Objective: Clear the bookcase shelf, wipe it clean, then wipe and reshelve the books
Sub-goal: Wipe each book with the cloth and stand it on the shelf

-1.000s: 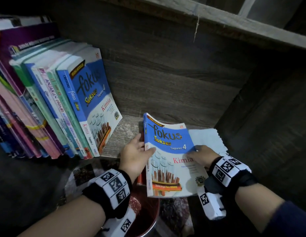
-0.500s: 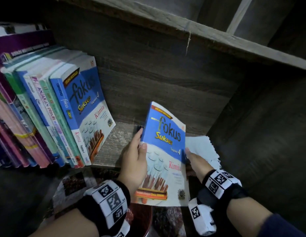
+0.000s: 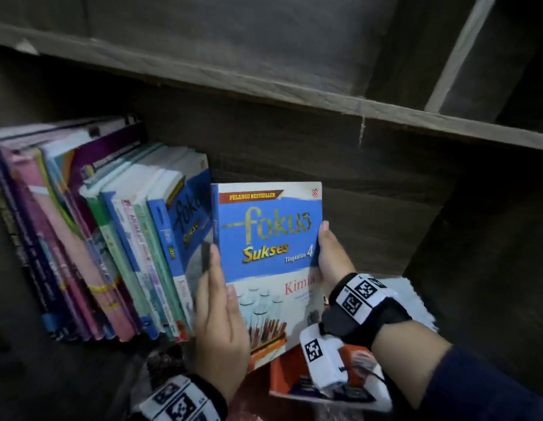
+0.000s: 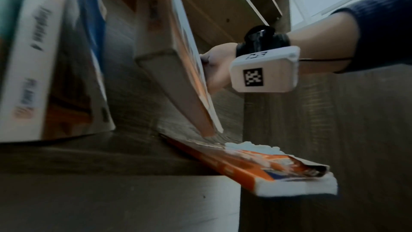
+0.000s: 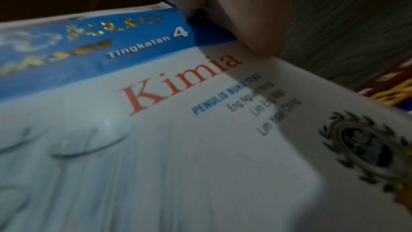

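I hold a blue and white "Fokus Sukses Kimia" book upright in both hands, just right of the row of leaning books on the shelf. My left hand grips its spine side, thumb on the cover. My right hand grips the right edge, thumb in front and fingers hidden behind. The left wrist view shows the book tilted, its lower corner near the shelf board. The right wrist view is filled by the cover and my thumb. A white cloth lies on the shelf at the right.
An orange book lies flat at the shelf's front edge, overhanging it. An identical Fokus book ends the leaning row. The upper shelf board runs overhead, and a dark side panel closes the right.
The book has risen from lying tilted on the shelf to upright and has moved left toward the row. Both hands went with it; the cloth stayed.
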Available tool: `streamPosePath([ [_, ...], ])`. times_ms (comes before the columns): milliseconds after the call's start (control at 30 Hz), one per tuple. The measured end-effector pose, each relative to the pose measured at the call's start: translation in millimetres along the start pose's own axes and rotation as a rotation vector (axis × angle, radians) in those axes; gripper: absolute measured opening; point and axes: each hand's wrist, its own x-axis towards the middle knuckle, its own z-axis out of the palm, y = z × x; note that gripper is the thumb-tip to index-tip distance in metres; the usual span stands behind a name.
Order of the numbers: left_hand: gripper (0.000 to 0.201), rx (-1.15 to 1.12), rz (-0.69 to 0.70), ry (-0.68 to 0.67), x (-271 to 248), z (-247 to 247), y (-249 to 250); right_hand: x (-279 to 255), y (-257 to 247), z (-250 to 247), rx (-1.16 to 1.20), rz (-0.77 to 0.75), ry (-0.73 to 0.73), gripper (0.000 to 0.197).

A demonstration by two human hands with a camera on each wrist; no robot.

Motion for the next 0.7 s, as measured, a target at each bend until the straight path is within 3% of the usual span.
streamPosePath([
  [200,0.052,0.206,0.070,0.096,17,-26,-12,51,-10,87,0.028,-0.032,-0.102,0.067],
  [267,0.052,0.304,0.127,0.112,23,-35,-19,81,0,110,0.059,-0.031,-0.148,0.097],
  [300,0.053,0.348,0.158,0.107,26,-39,-23,87,1,122,0.068,-0.033,-0.182,0.102],
  [467,0.062,0.425,0.203,0.057,38,-57,-44,64,-20,165,0.009,-0.089,-0.203,0.061],
  [600,0.098,0.555,0.252,-0.042,31,-65,-65,63,-13,169,-0.353,-0.257,-0.214,0.048],
  [700,0.104,0.632,0.292,-0.080,33,-67,-71,67,-6,164,-0.612,-0.360,-0.190,0.039],
])
